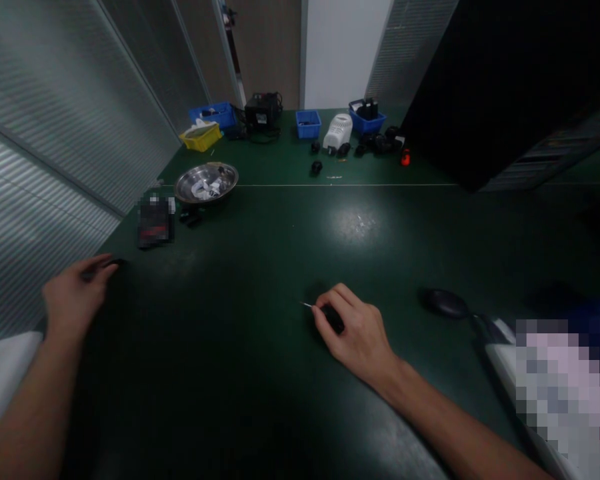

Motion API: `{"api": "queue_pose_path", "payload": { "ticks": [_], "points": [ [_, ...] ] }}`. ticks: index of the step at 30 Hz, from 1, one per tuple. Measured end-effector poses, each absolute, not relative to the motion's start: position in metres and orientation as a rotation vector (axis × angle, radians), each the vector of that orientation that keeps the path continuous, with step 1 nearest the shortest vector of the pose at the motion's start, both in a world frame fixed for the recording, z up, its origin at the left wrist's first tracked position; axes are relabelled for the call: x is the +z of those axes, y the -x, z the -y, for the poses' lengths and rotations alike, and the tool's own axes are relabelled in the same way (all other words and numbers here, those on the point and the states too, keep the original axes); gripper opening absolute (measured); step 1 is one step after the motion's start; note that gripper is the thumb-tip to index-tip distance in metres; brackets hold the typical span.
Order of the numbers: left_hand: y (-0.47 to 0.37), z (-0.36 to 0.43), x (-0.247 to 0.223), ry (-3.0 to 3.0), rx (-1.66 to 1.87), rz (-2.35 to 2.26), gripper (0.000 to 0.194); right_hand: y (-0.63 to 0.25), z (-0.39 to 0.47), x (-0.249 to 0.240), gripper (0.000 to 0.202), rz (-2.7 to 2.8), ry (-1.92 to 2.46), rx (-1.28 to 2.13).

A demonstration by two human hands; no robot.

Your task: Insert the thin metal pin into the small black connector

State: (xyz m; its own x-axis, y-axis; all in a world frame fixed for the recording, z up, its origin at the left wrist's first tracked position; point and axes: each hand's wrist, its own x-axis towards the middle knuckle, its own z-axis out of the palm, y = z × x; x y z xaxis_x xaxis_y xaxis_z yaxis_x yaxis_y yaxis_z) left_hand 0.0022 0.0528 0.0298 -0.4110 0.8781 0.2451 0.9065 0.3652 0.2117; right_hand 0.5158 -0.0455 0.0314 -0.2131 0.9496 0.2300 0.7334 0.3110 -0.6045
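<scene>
At the left edge of the dark green table (260, 267), my left hand (83, 287) pinches a small dark object (114, 262), blurred and hard to make out. My right hand (353, 327), right of the middle, is closed around a black tool handle (333, 319). A thin metal tip (306, 305) sticks out of it to the left, close above the table. The two hands are far apart. Nearest to my left hand lies a dark packet (155, 221) with a pixelated surface, and beside it are small black parts (190, 217).
A metal bowl (207, 183) with white pieces stands at the back left. Behind are a yellow bin (201, 138), blue bins (308, 125), a black box device (263, 111), a white device (339, 131) and a red item (405, 157). A dark oval object (446, 303) lies right of my right hand.
</scene>
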Motion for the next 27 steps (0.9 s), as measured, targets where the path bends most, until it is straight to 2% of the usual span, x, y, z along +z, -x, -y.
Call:
{"api": "queue_pose_path", "payload": {
  "ticks": [3, 12, 27],
  "points": [
    [0.017, -0.053, 0.025, 1.472, -0.621, 2.708, 0.044, -0.516, 0.046, 0.031, 0.020, 2.019, 1.476, 0.507],
    [0.019, -0.051, 0.023, 1.729, -0.460, 2.358, 0.044, -0.516, 0.045, 0.031, 0.020, 2.025, 1.470, 0.498],
    [0.024, -0.049, 0.020, 1.773, -0.418, 2.253, 0.042, -0.516, 0.045, 0.031, 0.021, 2.030, 1.476, 0.495]
  ]
}}
